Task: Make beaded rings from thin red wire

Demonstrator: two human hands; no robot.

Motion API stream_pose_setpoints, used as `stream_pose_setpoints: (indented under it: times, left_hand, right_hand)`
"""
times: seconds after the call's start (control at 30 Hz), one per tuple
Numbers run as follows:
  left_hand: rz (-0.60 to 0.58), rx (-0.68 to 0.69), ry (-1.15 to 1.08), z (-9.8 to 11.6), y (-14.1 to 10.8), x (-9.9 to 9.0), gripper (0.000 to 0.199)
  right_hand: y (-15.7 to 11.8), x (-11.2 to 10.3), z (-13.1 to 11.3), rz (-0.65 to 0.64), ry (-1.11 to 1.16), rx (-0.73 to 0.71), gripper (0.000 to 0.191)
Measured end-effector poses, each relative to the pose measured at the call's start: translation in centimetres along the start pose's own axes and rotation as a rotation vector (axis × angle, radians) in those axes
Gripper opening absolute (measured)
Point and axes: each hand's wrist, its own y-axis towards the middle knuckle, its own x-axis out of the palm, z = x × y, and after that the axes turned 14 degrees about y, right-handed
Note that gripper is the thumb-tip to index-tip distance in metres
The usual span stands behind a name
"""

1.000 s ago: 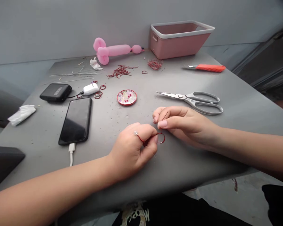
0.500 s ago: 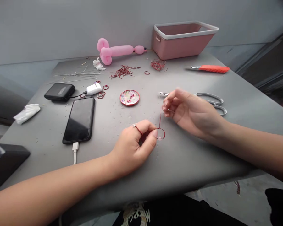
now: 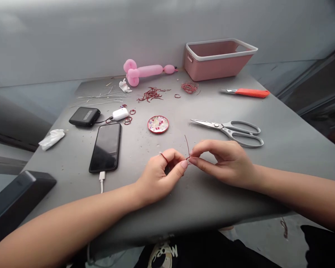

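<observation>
- Since the earlier frame, the right hand has come down from over the scissors to meet the left hand.
- Left of centre: phone, well apart.
- Centre: dish of beads beyond the left hand, whose thumb and forefinger pinch a red cord; its free end runs up-frame, leaning left.
- Right of centre: right thumb and forefinger nip the cord too, neither hand nearer; scissors beyond, nothing between.

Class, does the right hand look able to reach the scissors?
Probably yes: the scissors lie beyond the right hand, nothing between, though its fingertips, pinched at the red cord, may need freeing first.
</observation>
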Motion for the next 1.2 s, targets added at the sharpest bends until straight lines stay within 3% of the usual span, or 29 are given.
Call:
stream_pose_setpoints:
  times: [0.13, 0.2, 0.23, 0.3, 0.33, 0.4, 0.47, 0.53, 0.93, 1.2]
  left_hand:
    - [-0.003, 0.016, 0.247, 0.7, 0.2, -1.2, 0.020]
    - [0.074, 0.014, 0.619, 1.4, 0.3, -3.1, 0.022]
    - [0.172, 0.000, 0.848, 1.8, 0.3, -4.4, 0.026]
    - [0.339, -0.146, 1.230, 2.2, 0.3, -7.2, 0.036]
    - [0.350, -0.273, 1.351, 2.2, 0.3, -8.6, 0.042]
    - [0.193, -0.525, 1.479, 1.7, 0.4, -10.8, 0.055]
    - [-0.041, -0.714, 1.461, 0.9, 0.7, -12.1, 0.064]
    - [-0.157, -0.829, 1.392, 0.2, 1.1, -12.5, 0.063]
    - [0.058, -0.915, 1.260, -1.0, 2.1, -11.7, 0.067]
    - [-0.055, -0.895, 1.244, -1.1, 2.2, -12.2, 0.058]
  right_hand:
    - [0.1, -0.5, 0.2, 0.005, -0.018, -0.009, 0.006]
    - [0.1, -0.7, 0.4, 0.016, 0.003, 0.015, 0.005]
    - [0.1, -0.8, 0.5, 0.017, 0.016, 0.027, 0.005]
    - [0.0, -0.9, 0.7, 0.018, 0.038, 0.047, 0.003]
    - [0.0, -0.9, 0.7, 0.015, 0.048, 0.053, 0.002]
    - [0.0, -0.9, 0.8, 0.008, 0.062, 0.060, 0.002]
    - [0.0, -0.9, 0.9, 0.001, 0.074, 0.068, 0.002]
    - [0.0, -0.8, 1.0, 0.001, 0.080, 0.077, 0.003]
    - [0.1, -0.5, 2.0, 0.075, 0.106, 0.124, 0.012]
    - [1.1, -0.7, 2.1, 0.118, 0.130, 0.056, 0.019]
